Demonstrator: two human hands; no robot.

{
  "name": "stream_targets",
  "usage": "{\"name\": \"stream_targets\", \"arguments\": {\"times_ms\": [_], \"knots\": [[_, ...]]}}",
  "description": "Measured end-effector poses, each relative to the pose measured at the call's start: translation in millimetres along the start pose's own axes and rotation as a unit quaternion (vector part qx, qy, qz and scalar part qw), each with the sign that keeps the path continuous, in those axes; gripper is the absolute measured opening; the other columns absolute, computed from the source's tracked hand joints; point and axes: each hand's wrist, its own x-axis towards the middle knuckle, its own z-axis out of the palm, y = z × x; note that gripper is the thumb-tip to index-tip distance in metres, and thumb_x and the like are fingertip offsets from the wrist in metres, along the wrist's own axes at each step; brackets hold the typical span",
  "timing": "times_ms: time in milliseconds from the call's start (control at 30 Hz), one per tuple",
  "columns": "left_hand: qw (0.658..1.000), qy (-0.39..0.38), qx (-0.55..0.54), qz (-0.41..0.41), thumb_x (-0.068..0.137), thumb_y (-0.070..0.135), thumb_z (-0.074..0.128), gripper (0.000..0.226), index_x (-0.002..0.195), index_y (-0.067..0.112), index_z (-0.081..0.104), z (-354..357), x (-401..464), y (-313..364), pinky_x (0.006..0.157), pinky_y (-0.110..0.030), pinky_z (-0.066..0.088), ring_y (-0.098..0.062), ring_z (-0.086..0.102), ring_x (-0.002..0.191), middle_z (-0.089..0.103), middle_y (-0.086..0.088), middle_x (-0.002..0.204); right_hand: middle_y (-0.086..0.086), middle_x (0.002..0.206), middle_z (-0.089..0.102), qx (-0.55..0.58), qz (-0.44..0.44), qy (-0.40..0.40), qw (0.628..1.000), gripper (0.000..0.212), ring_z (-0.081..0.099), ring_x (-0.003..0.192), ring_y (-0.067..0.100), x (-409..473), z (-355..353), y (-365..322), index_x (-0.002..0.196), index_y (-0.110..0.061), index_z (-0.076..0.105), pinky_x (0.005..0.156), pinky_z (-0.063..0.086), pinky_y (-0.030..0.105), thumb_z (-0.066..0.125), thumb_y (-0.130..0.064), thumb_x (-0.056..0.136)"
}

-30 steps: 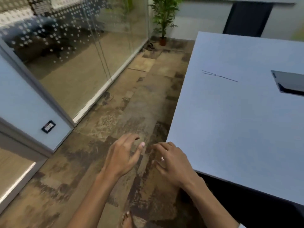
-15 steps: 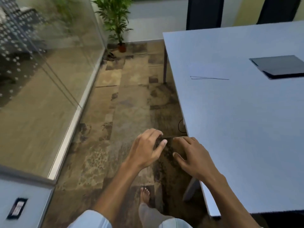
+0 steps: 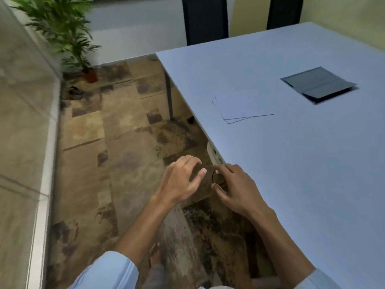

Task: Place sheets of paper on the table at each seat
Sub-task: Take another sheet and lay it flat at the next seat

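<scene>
A small stack of white paper sheets point(image 3: 243, 106) lies flat on the pale blue-grey table point(image 3: 302, 163), close to its left edge and slightly fanned. My left hand point(image 3: 181, 178) hovers over the floor just left of the table edge, fingers loosely curled and apart, holding nothing. My right hand point(image 3: 233, 188) is beside it at the table's edge, fingers spread and bent, also holding nothing. Both hands are well short of the sheets.
A dark cable hatch point(image 3: 318, 84) is set into the tabletop. Two dark chairs point(image 3: 205, 19) stand at the table's far side. A potted plant point(image 3: 66, 34) stands in the corner by a glass wall point(image 3: 23, 122). Patterned carpet point(image 3: 116, 142) runs between wall and table.
The view has swung right and moved along the table; the sheets now appear nearer and more from above. Both hands stay close together and hold nothing.
</scene>
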Motion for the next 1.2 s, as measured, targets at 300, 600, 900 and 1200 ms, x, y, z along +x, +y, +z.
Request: {"name": "stream_targets", "arguments": {"times_ms": [300,600,900,1200], "knots": [[0.989,-0.046,-0.011,0.137,0.094,0.04,0.052,0.033,0.108,0.013,0.065,-25,163,-125,0.076,-0.027,0.051,-0.017,0.066,0.093,0.07,-0.002,0.103,-0.005,0.143,0.056,-0.013,0.128,0.026,0.991,0.054,0.052,0.127,0.019,153,30,-33,0.143,-0.031,0.046,0.096,0.051,0.037,0.052,-0.048,0.092],[0.966,-0.166,-0.029,0.198,0.096,0.045,0.05,0.04,0.12,0.015,0.061,15,314,-192,0.092,-0.033,0.051,-0.016,0.058,0.112,0.063,0.0,0.12,-0.008,0.148,0.051,0.042,0.273,0.07,0.958,0.052,0.046,0.134,0.015,273,52,-6,0.143,-0.032,0.047,0.103,0.046,0.037,0.054,-0.042,0.093],[0.94,-0.267,-0.026,0.21,0.097,0.044,0.049,0.037,0.12,0.016,0.058,115,467,-226,0.091,-0.035,0.048,-0.018,0.053,0.116,0.059,0.001,0.124,-0.005,0.149,0.05,0.045,0.383,0.066,0.92,0.049,0.046,0.135,0.019,389,74,86,0.143,-0.027,0.048,0.1,0.048,0.038,0.054,-0.039,0.096],[0.924,-0.332,-0.001,0.19,0.092,0.03,0.058,0.035,0.118,0.006,0.058,201,591,-219,0.09,-0.042,0.047,-0.029,0.046,0.121,0.054,-0.012,0.128,-0.004,0.144,0.052,0.103,0.523,0.097,0.841,0.046,0.05,0.129,0.019,444,92,151,0.139,-0.021,0.053,0.095,0.05,0.036,0.056,-0.037,0.097]]}}
